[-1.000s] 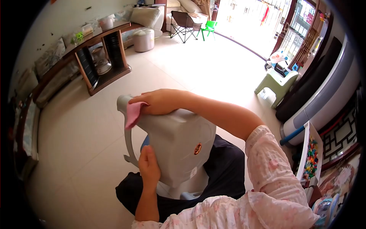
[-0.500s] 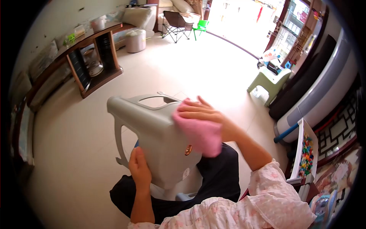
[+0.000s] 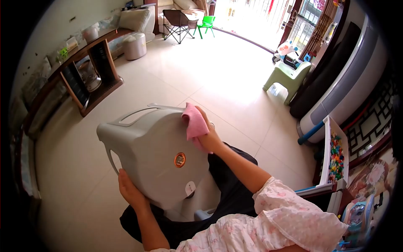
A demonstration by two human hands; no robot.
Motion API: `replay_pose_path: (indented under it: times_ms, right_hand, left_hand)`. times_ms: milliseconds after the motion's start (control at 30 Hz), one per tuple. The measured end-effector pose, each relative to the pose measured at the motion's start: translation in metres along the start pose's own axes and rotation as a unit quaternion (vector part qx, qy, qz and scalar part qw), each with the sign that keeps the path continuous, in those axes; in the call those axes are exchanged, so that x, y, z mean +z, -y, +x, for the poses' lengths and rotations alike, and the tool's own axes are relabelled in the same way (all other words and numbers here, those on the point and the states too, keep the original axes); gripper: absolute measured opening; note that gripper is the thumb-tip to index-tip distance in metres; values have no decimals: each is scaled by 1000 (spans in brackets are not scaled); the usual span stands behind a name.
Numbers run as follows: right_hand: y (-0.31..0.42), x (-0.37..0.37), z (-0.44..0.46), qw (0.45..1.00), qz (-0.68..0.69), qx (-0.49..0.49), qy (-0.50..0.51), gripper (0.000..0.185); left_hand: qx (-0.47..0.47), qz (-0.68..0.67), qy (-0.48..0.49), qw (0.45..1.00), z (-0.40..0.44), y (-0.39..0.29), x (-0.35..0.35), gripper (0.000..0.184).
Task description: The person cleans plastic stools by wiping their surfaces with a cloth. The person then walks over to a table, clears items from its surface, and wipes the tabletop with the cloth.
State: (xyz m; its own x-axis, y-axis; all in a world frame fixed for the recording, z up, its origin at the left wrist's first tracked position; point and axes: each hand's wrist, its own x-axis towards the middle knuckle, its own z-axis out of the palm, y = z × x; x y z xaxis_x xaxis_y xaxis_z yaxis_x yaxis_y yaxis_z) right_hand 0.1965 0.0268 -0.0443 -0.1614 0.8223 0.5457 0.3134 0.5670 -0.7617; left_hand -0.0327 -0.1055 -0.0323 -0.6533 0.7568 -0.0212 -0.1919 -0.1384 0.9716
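A grey plastic chair (image 3: 155, 143) is tilted over my lap, its broad panel with a round orange emblem (image 3: 179, 159) and a white label facing me. My left hand (image 3: 132, 191) grips its lower left edge, thumb on the outside and the other fingers partly hidden. In my right hand (image 3: 208, 136) is a folded pink cloth (image 3: 194, 122), pressed to the panel's upper right edge; some of those fingers are out of sight behind the cloth and the edge.
A pale green chair (image 3: 289, 77) and a tray of colourful small pieces (image 3: 336, 159) are on the right, near a tall grey-white appliance (image 3: 336, 92). A wooden cabinet (image 3: 94, 75) and a round stool (image 3: 135, 46) are at left. A folding chair (image 3: 178, 25) stands farther back.
The grey chair has turned and shifted left, showing more of its emblem panel. My right hand and the cloth have moved left to the panel's edge; my left hand has moved left and down.
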Motion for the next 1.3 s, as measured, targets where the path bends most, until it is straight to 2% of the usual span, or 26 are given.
replay_pose_path:
  times_ms: [67, 133, 200, 267, 300, 367, 400, 467, 533, 567, 633, 667, 700, 733, 767, 800, 867, 967, 1067, 1100, 1133, 1167, 1200, 1267, 1300]
  right_hand:
    - [-13, 11, -26, 993, 78, 85, -13, 46]
    - [-9, 11, -50, 938, 179, 287, 78, 38]
    - [-12, 13, -87, 910, 170, 353, 134, 34]
    - [-33, 25, -139, 971, 135, 182, 79, 28]
    - [-32, 24, -148, 971, 135, 182, 81, 28]
    - [-29, 19, -163, 965, 189, 179, 12, 29]
    - [-10, 11, -152, 925, 236, 296, -17, 22]
    - [-8, 2, -126, 899, 270, 332, -91, 23]
    - [-1, -11, -98, 946, 149, 287, -25, 18]
    - [-9, 4, -92, 971, 168, 161, -49, 13]
    - [12, 26, -79, 999, -46, 20, 12, 17]
    - [27, 45, -82, 996, -86, 21, 29, 19]
    - [40, 55, -87, 993, -102, 17, 65, 24]
    - [61, 62, -86, 996, 6, 21, 86, 25]
    - [70, 68, -89, 993, 5, -75, 89, 26]
    - [72, 81, -100, 992, -10, -62, 113, 36]
    - [76, 98, -110, 976, -29, -175, 128, 40]
    - [71, 86, -111, 966, -16, -181, 181, 40]
    - [43, 65, -118, 975, -38, -141, 167, 38]
    - [37, 56, -112, 976, -74, -130, 161, 32]
    - [33, 44, -108, 986, -53, -85, 134, 27]
    - [14, 35, -109, 983, -64, -30, 170, 55]
    - [12, 29, -102, 991, -58, -2, 121, 41]
    - [9, 13, -83, 983, -132, -116, 54, 29]
    - [4, 13, -74, 983, -132, -116, 54, 29]
  left_hand:
    - [-2, -12, -1, 1000, 5, -1, -4, 53]
    - [-5, -23, -3, 1000, 10, -3, -8, 53]
    - [-24, -57, -36, 997, 15, -6, -10, 50]
    - [-31, -61, -38, 997, 18, -9, -13, 51]
    - [-37, -64, -39, 996, 19, -10, -14, 53]
    - [-38, -65, -41, 996, 18, -9, -13, 54]
    - [-38, -66, -40, 996, 18, -10, -12, 55]
    - [-40, -67, -37, 996, 18, -11, -10, 55]
    - [-41, -69, -33, 996, 16, -11, -9, 55]
    - [-43, -71, -20, 996, 16, -10, -9, 56]
    - [-44, -74, -8, 996, 15, -8, -6, 59]
    - [-41, -77, -8, 996, 13, -6, -4, 58]
    - [-39, -79, -9, 996, 13, -5, -3, 57]
    - [-37, -79, -11, 996, 14, -4, -4, 57]
    - [-29, -88, 2, 996, 15, -2, -6, 56]
    - [-21, -96, 16, 995, 16, -2, -8, 55]
    - [-29, -93, 6, 995, 16, -8, -7, 55]
    - [-33, -90, -2, 995, 18, -8, -10, 55]
    - [-43, -92, -4, 995, 22, -10, -14, 57]
    - [-54, -98, -6, 994, 23, -12, -14, 59]
    - [-55, -99, -7, 994, 24, -13, -13, 59]
    - [-60, -86, -26, 994, 23, -15, -11, 60]
    - [-66, -73, -44, 994, 23, -15, -9, 61]
    - [-66, -66, -35, 995, 22, -15, -9, 61]
    - [-65, -58, -25, 996, 21, -14, -8, 62]
